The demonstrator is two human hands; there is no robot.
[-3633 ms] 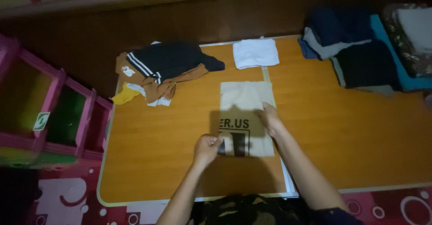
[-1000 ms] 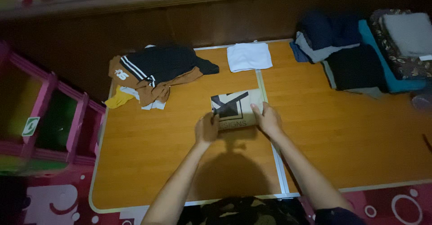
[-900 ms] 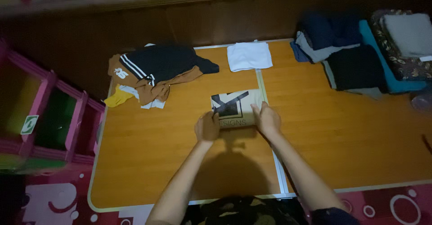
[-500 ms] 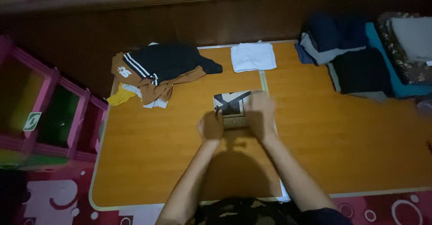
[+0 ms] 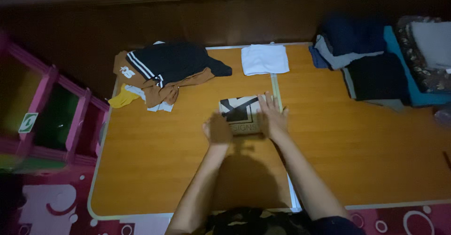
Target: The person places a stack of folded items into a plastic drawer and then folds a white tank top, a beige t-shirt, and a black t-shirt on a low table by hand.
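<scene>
Dim light fell on the orange wooden table (image 5: 155,169), where a folded beige shirt (image 5: 240,115) with a dark print lay near the middle. It looked light, soft and limp, best taken by its folded edges with both hands. One left hand (image 5: 217,129) rested loosely curled at its near-left corner; the right hand (image 5: 271,115) lay flat, fingers spread, pressing its right side.

Table (image 5: 155,169): folded shirt (image 5: 240,115) at centre; heap of clothes (image 5: 162,73) behind-left; small folded cloth (image 5: 264,59) directly behind; stacked folded clothes (image 5: 371,61) far right; shelf rack (image 5: 51,117) left of table.
</scene>
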